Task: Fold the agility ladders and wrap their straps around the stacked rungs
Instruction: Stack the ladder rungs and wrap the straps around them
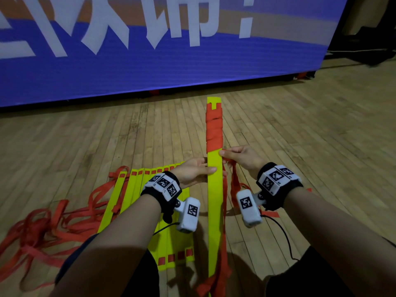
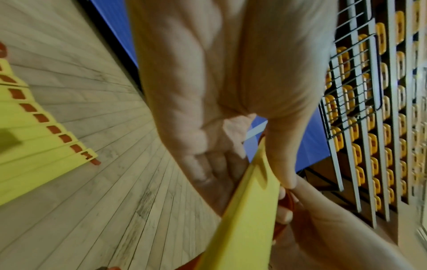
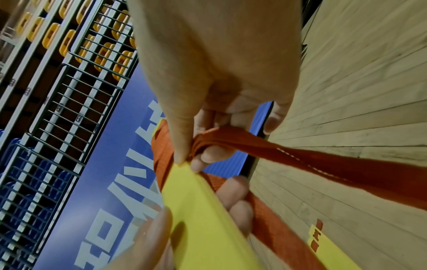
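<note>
Stack [image 1: 215, 189]: left hand [image 1: 194, 171] grips it; right hand [image 1: 241, 156] pinches strap [image 3: 300, 159]. Risk: slackened strap loosens wraps beyond the hands.

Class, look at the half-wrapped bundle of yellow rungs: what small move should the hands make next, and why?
Probably the right hand should carry its pinched orange fabric strap across the stacked yellow plastic rungs, just below the existing orange wraps. The left hand grips the stack steady, and loose strap hangs beside bare yellow.
</note>
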### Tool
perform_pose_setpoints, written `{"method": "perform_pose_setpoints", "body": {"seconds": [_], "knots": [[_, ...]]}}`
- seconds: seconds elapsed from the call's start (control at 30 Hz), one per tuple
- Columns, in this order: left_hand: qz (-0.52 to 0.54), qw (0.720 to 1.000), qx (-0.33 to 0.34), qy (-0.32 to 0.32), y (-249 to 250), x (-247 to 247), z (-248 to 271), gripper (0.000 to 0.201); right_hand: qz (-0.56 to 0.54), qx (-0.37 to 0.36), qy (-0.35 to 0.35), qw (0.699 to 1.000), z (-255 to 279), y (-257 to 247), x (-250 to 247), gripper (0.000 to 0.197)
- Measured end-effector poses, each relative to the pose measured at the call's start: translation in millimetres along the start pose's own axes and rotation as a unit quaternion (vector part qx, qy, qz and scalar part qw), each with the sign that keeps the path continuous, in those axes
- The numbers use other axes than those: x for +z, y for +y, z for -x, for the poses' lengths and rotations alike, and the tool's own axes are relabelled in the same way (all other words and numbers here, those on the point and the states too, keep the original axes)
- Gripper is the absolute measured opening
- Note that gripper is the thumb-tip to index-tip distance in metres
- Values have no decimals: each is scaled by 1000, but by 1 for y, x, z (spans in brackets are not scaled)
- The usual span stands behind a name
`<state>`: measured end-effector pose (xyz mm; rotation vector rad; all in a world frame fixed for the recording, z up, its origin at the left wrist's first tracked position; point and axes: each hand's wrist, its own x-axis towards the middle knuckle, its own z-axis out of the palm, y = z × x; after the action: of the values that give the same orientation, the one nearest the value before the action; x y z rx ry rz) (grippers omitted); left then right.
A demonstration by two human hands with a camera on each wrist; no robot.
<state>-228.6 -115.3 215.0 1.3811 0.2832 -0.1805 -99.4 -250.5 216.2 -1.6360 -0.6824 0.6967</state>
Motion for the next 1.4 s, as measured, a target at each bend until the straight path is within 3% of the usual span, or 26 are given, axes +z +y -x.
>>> {"method": "perform_pose_setpoints", "body": {"seconds": [0.17, 0.23, 0.63, 0.77, 0.87, 1.0, 1.13, 1.4], "knots": [[31, 997, -25, -65, -4, -5, 3, 41, 7, -8, -19, 1000, 1, 0, 0, 11], [13, 997, -27, -67, -5, -7, 3, 35, 10, -17, -34, 999, 1, -1, 1, 12], [-68, 998, 11, 5, 1, -6, 7, 19, -6, -26, -25, 999, 5, -3, -3, 25], [3, 1000, 19, -12, -2, -5, 4, 18, -24, -25, -26, 999, 7, -7, -1, 30], [61, 997, 8, -41, -2, -4, 6, 45, -39, -26, -39, 998, 8, -9, 0, 30], [82, 994, 16, -74, 2, -1, 10, 37, -30, -21, -37, 999, 8, -8, -1, 28], [39, 998, 24, -42, 1, -2, 10, 27, -7, -17, -24, 1000, 9, -9, 1, 17], [-43, 996, 49, 64, -1, 1, 5, 19, 53, 0, 11, 999, 15, -19, 6, 22]]}}
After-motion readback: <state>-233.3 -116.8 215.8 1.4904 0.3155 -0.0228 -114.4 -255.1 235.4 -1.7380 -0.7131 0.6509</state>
